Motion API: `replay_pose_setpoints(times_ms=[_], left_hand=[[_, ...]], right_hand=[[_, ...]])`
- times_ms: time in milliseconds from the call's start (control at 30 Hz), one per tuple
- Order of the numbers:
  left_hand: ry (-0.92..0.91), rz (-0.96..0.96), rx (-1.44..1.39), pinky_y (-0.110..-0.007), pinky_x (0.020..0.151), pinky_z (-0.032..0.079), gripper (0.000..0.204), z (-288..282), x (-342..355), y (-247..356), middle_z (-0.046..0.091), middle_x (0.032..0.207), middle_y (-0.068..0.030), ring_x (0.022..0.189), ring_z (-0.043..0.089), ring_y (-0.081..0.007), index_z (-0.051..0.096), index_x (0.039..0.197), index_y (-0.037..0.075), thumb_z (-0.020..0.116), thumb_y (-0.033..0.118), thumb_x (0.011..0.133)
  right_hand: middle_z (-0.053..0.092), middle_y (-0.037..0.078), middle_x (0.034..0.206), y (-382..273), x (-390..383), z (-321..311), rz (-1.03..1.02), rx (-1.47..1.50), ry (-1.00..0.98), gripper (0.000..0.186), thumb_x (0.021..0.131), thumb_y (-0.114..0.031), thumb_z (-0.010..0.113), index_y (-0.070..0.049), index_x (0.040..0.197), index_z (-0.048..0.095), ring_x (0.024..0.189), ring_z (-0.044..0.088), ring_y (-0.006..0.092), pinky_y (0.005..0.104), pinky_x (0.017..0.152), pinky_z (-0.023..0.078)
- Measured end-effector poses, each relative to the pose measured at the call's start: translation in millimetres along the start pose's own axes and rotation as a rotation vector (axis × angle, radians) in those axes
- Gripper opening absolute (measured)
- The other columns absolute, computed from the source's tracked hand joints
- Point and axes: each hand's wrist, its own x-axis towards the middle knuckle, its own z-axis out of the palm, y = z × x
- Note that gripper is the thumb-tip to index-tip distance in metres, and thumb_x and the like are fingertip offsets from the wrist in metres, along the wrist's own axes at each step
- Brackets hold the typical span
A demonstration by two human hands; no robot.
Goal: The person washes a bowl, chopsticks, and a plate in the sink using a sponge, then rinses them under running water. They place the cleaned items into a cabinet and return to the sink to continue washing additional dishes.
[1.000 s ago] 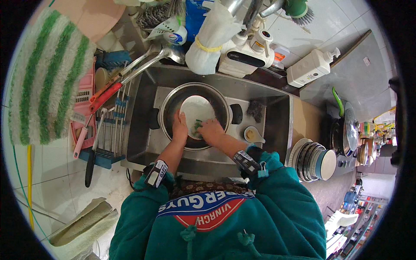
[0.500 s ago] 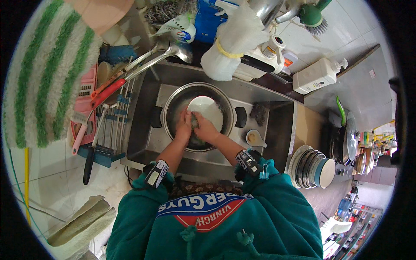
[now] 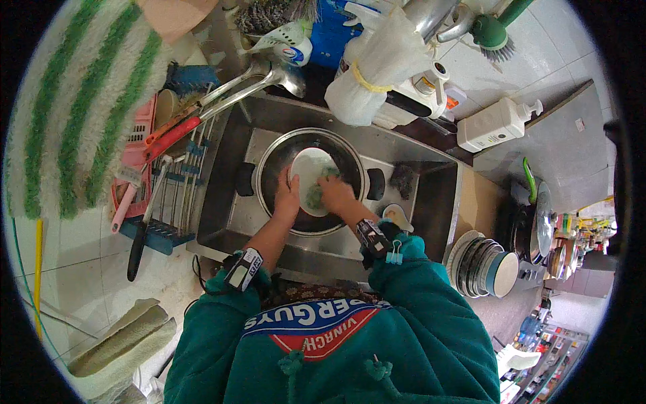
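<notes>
Now | left hand [image 3: 288, 196] grips white plate [image 3: 311, 176] | right hand [image 3: 335, 194] clamps green sponge [image 3: 316, 195] | white pump bottle [image 3: 496, 124] upper right

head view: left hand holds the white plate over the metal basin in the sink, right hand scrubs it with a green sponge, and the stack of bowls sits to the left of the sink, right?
Not quite. In the head view the stack of bowls sits to the right of the sink, not the left. The rest holds: the left hand holds the white plate over the metal basin, and the right hand scrubs with a green sponge.

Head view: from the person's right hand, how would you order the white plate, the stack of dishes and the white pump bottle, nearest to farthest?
From the right hand:
1. White plate, under the hand, in the sink's metal bowl.
2. Stack of dishes, on the counter to the right.
3. White pump bottle, far right corner.
</notes>
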Motion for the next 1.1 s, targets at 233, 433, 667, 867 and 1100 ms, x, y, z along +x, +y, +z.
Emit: replay_pose_setpoints(times_ms=[233, 433, 667, 867, 1100], left_hand=[[-0.014, 0.034, 0.038, -0.039, 0.091, 0.038, 0.050, -1, 1, -2, 0.050, 0.121, -0.0215, 0.110, 0.050, -0.0370, 0.036, 0.131, 0.007, 0.040, 0.038, 0.092], [-0.060, -0.067, 0.087, -0.037, 0.093, 0.037, 0.050, -1, 0, -1, 0.049, 0.123, -0.0191, 0.111, 0.049, -0.0325, 0.036, 0.133, 0.010, 0.041, 0.038, 0.092], [0.025, 0.004, 0.137, -0.042, 0.090, 0.039, 0.049, 4, 6, -13, 0.052, 0.117, -0.0229, 0.107, 0.051, -0.0386, 0.035, 0.131, 0.008, 0.042, 0.035, 0.091], [0.053, -0.026, -0.064, -0.036, 0.092, 0.037, 0.047, -3, 5, -7, 0.051, 0.119, -0.0200, 0.110, 0.050, -0.0308, 0.040, 0.126, 0.005, 0.042, 0.037, 0.092], [0.063, 0.185, 0.056, -0.038, 0.090, 0.039, 0.042, -6, 6, 3, 0.052, 0.115, -0.0183, 0.107, 0.050, -0.0339, 0.044, 0.121, 0.006, 0.055, 0.024, 0.085]], right_hand=[[0.054, 0.019, 0.108, -32, 24, -8, -0.059, 0.919, 0.221, 0.039, 0.073, -0.003, 0.056, -0.009, 0.110, 0.050, 0.094, 0.056, 0.0350, 0.0432, 0.077, 0.046], [0.054, 0.014, 0.109, -3, 35, -38, 0.048, 0.412, 0.249, 0.038, 0.074, -0.001, 0.054, -0.007, 0.111, 0.049, 0.095, 0.056, 0.0337, 0.0408, 0.078, 0.046], [0.051, 0.016, 0.118, -16, -1, 4, 0.142, 0.436, -0.116, 0.047, 0.074, -0.005, 0.055, -0.013, 0.120, 0.047, 0.108, 0.050, 0.0360, 0.0415, 0.090, 0.041], [0.052, 0.017, 0.118, -41, -7, -2, -0.262, 0.782, 0.138, 0.047, 0.073, -0.007, 0.056, -0.011, 0.119, 0.049, 0.110, 0.050, 0.0328, 0.0377, 0.093, 0.039], [0.058, 0.014, 0.103, -15, -32, -70, -0.183, -0.092, -0.199, 0.035, 0.068, -0.004, 0.056, -0.012, 0.102, 0.061, 0.096, 0.056, 0.0312, 0.0401, 0.082, 0.044]])
